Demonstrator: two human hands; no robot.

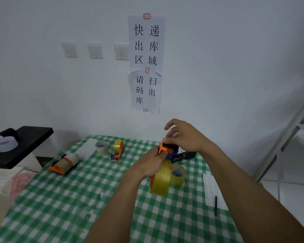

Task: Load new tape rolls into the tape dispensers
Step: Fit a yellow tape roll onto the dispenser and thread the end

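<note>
Your left hand [150, 165] is wrapped around the orange tape dispenser [167, 149], held up over the checked table [77, 199] with a yellow tape roll [161, 179] hanging at its lower end, while your right hand [182, 135] pinches closed on its top edge. The plastic frame looks light and stiff, so hold it by the body. The roll's face is likely slick and the free end sticky; grip the roll by its rims.

Bare forearms; no sleeves, rings

Single head-worn view, forward and down over checkered table [60, 199], close.
</note>
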